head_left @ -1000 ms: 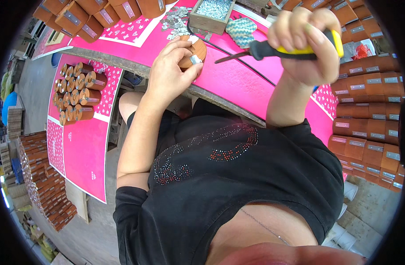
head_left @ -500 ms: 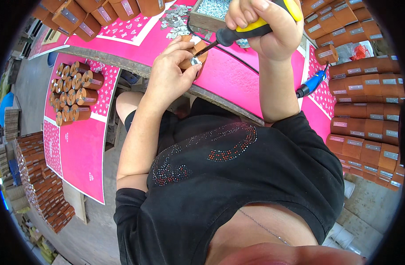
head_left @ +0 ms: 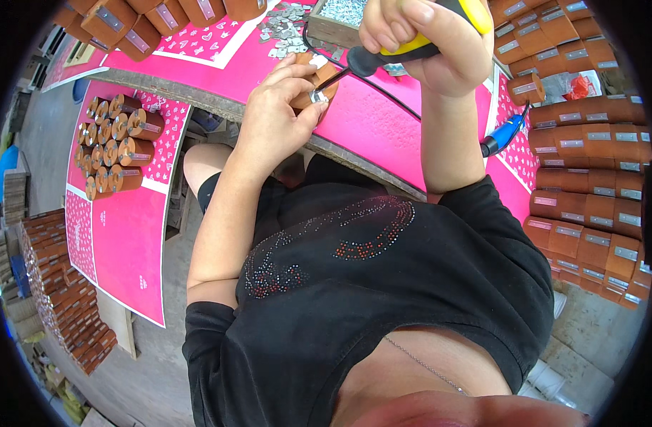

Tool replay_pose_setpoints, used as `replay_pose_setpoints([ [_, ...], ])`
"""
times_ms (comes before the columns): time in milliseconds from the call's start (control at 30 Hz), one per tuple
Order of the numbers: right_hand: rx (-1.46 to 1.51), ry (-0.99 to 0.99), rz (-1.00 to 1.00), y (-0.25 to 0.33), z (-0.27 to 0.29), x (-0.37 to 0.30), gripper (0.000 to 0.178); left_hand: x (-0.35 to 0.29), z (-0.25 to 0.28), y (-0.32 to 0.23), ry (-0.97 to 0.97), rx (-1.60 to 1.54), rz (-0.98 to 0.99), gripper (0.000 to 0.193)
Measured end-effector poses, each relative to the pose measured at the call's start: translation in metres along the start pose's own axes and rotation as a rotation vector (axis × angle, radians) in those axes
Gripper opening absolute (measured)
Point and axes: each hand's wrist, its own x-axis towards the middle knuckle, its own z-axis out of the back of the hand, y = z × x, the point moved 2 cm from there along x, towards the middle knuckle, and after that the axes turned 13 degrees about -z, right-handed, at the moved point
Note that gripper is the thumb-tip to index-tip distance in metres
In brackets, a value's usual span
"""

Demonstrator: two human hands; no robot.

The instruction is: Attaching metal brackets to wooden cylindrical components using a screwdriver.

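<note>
My left hand (head_left: 280, 103) is closed around a small brown wooden block (head_left: 325, 69) at the near edge of the pink-covered table. Its thumb and fingertips press beside a small shiny metal plate (head_left: 318, 96) on the block. Up and to the right, my right hand (head_left: 436, 50) grips the yellow and black handle of a screwdriver (head_left: 411, 51). The dark shaft slants down to the left, with its tip at the metal plate. Whether a screw sits under the tip is too small to tell.
Loose metal plates (head_left: 287, 30) lie beyond the block, beside a wooden tray (head_left: 326, 32) of small silvery parts. A blue corded tool (head_left: 507, 133) rests at right, near stacked brown blocks (head_left: 589, 135). Round wooden pieces (head_left: 134, 124) stand on the left table; more stacks (head_left: 66, 285) rise from the floor.
Both hands keep their grips, and the screwdriver tip stays at the metal plate. The right hand and handle have shifted very slightly; the surroundings sit a little differently in the picture.
</note>
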Motion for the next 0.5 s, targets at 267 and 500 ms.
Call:
replay_pose_setpoints([
  [267, 0.018, 0.114, -0.089, -0.001, 0.004, 0.013, 0.017, 0.001, 0.000, 0.001, -0.002, -0.005, -0.014, 0.016],
  [500, -0.524, -0.066, -0.319, -0.001, -0.023, 0.037, 0.027, -0.004, 0.005, 0.004, -0.023, -0.031, 0.000, 0.023],
])
